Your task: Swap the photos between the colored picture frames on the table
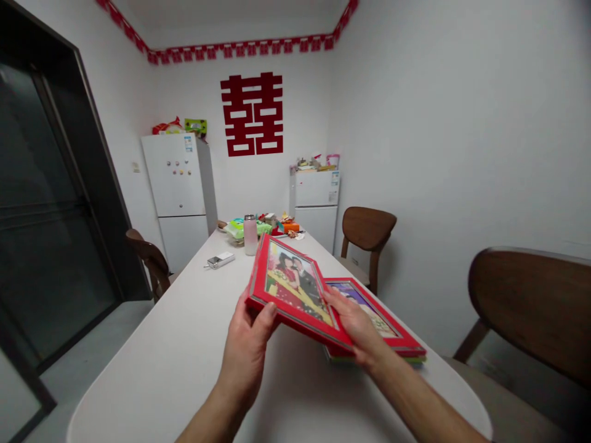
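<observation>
A red picture frame (295,283) with a photo of a couple is held tilted above the table by both my hands. My left hand (247,338) grips its near left corner, thumb on the front edge and the other fingers mostly hidden underneath. On the right side, my right hand (355,323) is closed on the border, its fingers lying over the front face. Behind and below that hand, a second red picture frame (409,347) with a purple-toned photo lies on a greenish-edged item at the table's right side. The held frame partly covers it.
On the white table (175,351) stand a pink bottle (250,237) and a small white-and-silver device (220,261). Green packages (236,230) and mixed small items crowd the far end. Wooden chairs (369,229) flank the table; two white refrigerators (173,175) stand behind.
</observation>
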The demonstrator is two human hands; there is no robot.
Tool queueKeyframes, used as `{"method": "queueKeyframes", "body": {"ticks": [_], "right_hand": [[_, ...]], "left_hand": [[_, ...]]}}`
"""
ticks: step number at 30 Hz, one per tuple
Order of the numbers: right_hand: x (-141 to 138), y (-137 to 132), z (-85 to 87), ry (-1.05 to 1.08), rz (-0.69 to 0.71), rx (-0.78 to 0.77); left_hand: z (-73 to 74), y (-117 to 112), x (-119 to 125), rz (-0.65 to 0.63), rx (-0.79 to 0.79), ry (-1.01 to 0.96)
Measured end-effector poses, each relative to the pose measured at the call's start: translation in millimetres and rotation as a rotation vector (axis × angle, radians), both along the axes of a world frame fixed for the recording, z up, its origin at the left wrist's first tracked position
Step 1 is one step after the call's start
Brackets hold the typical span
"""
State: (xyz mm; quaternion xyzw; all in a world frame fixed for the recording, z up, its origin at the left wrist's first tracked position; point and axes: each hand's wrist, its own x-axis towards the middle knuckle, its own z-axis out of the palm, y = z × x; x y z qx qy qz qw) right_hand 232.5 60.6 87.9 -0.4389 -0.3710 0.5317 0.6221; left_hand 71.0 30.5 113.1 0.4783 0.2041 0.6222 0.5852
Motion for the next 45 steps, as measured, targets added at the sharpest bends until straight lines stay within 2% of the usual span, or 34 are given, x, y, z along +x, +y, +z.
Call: {"method": "queueKeyframes", "body": {"ticks": [2,5,10,14,19,24,27,30,35,39,42,45], "right_hand": [[36,4,8.5,0.008,0.028,-0.055],[81,10,10.5,-0.078,0.017,-0.115],[129,18,-10.0,-0.241,-0.049,-0.172],[146,25,-30.3,-0.357,-0.071,-0.206],[155,25,-42.2,-0.483,-0.130,-0.238],[161,2,-51.1,-0.504,-0.020,-0.371],[150,-7,-55.0,-0.480,-0.049,-0.357],[121,-2,-53.2,-0.501,-0.036,-0.270],[53,39,-48.3,-0.776,-0.050,-0.071],[6,76,-48.2,-0.877,-0.034,0.020],[-18,93,-50.2,-0.970,-0.023,0.090],[-31,102,-55.1,-1.082,-0.020,0.156]], "left_hand": [[-1.6,7,15,-0.075,-0.067,-0.005],[-21.5,17,42,-0.150,-0.118,0.088],[-63.2,27,80,-0.088,-0.065,0.363],[-81.1,30,89,-0.034,-0.035,0.458],[-87.7,31,87,-0.027,-0.019,0.515],[-100.0,28,88,-0.076,-0.039,0.518],[-107.0,29,85,-0.073,-0.044,0.586],[-109.0,41,70,0.031,-0.041,0.665],[-107.2,81,20,0.168,-0.064,0.697],[-106.4,110,-24,0.315,-0.115,0.738],[-107.5,122,-50,0.403,-0.156,0.756],[-110.2,126,-64,0.448,-0.175,0.753]]}}
